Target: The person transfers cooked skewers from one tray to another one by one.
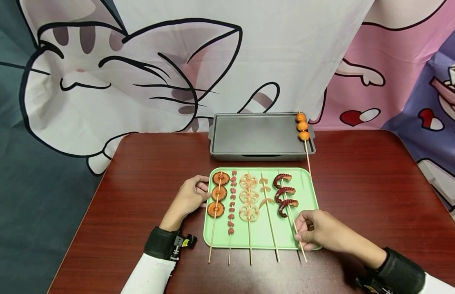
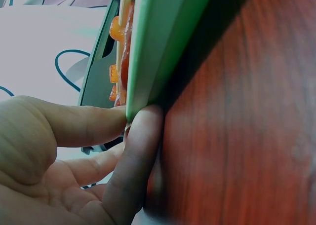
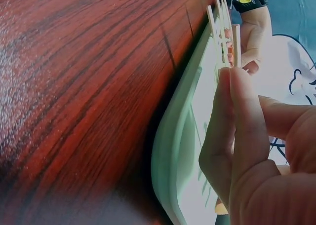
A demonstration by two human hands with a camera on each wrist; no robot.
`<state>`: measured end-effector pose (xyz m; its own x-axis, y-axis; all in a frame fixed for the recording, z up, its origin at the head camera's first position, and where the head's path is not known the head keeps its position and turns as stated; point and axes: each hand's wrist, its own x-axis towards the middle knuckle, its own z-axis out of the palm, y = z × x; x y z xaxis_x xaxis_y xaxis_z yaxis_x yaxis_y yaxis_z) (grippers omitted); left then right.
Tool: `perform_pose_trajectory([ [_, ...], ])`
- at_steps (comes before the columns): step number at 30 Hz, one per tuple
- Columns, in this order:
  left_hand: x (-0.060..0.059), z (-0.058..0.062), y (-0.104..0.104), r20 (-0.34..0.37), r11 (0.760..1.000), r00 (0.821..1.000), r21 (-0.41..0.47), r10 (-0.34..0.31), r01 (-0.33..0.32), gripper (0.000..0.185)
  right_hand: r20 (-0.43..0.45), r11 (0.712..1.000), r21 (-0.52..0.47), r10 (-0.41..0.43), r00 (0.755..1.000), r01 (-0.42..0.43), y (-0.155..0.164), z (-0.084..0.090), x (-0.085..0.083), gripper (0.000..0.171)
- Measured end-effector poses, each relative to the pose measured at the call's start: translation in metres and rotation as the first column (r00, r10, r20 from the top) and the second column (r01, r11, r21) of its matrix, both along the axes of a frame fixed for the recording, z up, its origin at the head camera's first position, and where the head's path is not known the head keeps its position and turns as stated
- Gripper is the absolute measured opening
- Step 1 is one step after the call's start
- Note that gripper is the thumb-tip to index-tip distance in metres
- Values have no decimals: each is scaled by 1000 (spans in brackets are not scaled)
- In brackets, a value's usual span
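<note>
Green plastic is pressing against the fingers [image 2: 128, 121] of my left hand [image 1: 190, 198], which is resting against the near-left edge of the tray [image 1: 308, 192]; the fingers are lying loosely bent on the rim without closing round it, I think to keep the tray from sliding. My right hand [image 1: 317, 232] is pinching the bare end of the octopus skewer [image 1: 286, 196] between thumb and fingertips [image 3: 232, 111], low on the stick where no food is in the way. That skewer is lying on the tray just ahead of my right hand, outermost in a row; toward my left hand are lying the pale slices, the lotus root skewer [image 1: 248, 198], the small red pieces and the round orange slices [image 1: 218, 194]. Beyond both hands a grey griddle [image 1: 257, 134] is sitting with one skewer of orange balls [image 1: 302, 125] propped on its right end. Everything is resting on a dark red wood-grain surface [image 1: 360, 171], and a cartoon cat cloth [image 1: 139, 73] is hanging behind.
</note>
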<state>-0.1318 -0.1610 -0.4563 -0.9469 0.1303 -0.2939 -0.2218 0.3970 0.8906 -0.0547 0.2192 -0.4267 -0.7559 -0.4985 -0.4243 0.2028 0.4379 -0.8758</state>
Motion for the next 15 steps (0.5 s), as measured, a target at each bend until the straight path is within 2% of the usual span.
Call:
perform_pose_trajectory([
  [8, 0, 1, 0, 6, 1000, 1000, -3, -2, 2, 47, 26, 1000, 3, 10, 1000, -10, -1, -4, -1, 18],
  [15, 0, 1, 0, 5, 1000, 1000, -1, -3, 3, 47, -78, 995, 102, 26, 997, -18, -5, -8, 0, 21],
])
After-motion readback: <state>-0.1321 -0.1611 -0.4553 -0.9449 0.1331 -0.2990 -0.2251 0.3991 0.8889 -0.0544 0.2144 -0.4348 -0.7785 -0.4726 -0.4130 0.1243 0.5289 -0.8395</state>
